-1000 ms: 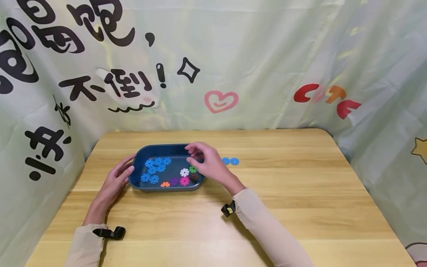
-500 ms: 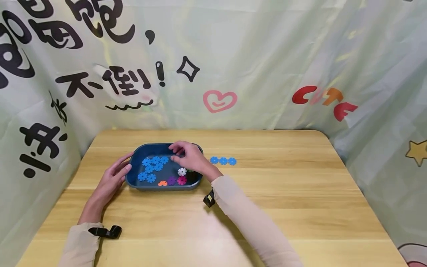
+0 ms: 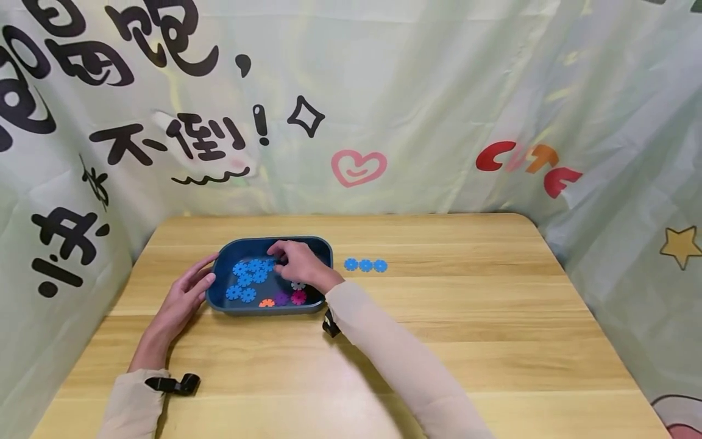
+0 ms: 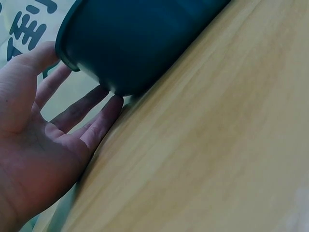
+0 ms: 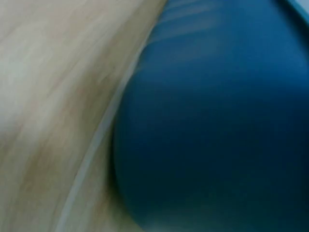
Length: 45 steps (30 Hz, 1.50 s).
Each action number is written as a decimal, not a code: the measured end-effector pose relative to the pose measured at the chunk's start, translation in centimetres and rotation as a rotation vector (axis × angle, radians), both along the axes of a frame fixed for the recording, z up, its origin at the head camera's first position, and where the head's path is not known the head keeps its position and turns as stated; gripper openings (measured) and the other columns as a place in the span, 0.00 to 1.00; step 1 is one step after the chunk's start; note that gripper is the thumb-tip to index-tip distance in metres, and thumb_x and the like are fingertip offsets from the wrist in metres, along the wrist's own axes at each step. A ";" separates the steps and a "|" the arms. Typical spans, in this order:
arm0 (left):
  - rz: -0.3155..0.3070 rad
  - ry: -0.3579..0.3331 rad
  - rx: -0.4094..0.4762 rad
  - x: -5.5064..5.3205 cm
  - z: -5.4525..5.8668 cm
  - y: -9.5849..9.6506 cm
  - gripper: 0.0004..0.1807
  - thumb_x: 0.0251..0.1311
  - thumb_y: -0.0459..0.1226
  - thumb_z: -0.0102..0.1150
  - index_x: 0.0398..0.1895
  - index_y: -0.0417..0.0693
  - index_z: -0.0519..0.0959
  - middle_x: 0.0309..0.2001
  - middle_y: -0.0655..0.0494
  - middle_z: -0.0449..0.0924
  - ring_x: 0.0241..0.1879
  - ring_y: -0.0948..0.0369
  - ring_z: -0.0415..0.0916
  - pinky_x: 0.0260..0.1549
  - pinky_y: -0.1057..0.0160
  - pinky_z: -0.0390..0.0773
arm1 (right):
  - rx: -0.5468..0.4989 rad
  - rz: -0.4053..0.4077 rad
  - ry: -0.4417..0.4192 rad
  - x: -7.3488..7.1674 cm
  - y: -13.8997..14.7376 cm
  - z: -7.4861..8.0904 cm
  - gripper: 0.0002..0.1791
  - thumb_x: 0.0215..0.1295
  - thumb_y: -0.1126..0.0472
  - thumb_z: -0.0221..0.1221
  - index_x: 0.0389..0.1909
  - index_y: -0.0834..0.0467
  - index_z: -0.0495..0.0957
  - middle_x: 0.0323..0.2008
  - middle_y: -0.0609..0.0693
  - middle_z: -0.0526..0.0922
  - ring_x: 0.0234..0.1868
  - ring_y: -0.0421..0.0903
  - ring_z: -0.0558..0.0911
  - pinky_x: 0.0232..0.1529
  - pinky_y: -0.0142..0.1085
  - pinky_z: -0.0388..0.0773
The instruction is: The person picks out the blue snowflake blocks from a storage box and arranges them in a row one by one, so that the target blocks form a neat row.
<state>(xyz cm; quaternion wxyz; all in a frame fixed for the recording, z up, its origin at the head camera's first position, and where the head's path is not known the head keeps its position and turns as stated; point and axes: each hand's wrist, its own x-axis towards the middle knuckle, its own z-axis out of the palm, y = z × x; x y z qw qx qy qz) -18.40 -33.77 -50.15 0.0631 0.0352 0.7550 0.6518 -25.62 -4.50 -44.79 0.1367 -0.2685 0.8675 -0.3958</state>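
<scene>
A dark blue tray (image 3: 269,311) sits on the table with several blue snowflake-shaped plastic discs (image 3: 245,279) in its left half. Reaching over its right side, my right hand (image 3: 301,266) has thumb and forefinger apart beside the rightmost blue discs. My left hand (image 3: 183,297) touches the tray's left end; its fingertips (image 4: 108,104) meet the outer wall in the left wrist view. Orange (image 3: 267,303), purple (image 3: 281,299), pink (image 3: 298,297) and partly covered white (image 3: 298,285) discs lie near the tray's front. Only the tray's blurred side (image 5: 207,125) shows in the right wrist view.
Right of the tray, 3 blue discs (image 3: 365,265) lie in a row on the wooden table (image 3: 466,317). A printed curtain (image 3: 428,110) hangs behind the table and along both sides.
My right hand has moved left and down into the tray, away from the row, where a third blue disc now shows. My left hand stays at the tray's left end.
</scene>
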 end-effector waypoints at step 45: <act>0.016 -0.008 -0.001 0.0 0.0 0.1 0.30 0.79 0.46 0.50 0.81 0.61 0.59 0.80 0.38 0.48 0.75 0.39 0.52 0.53 0.75 0.74 | -0.029 0.092 -0.037 0.1 0.7 -0.6 0.11 0.75 0.70 0.52 0.51 0.56 0.76 0.29 0.50 0.76 0.21 0.45 0.73 0.26 0.31 0.70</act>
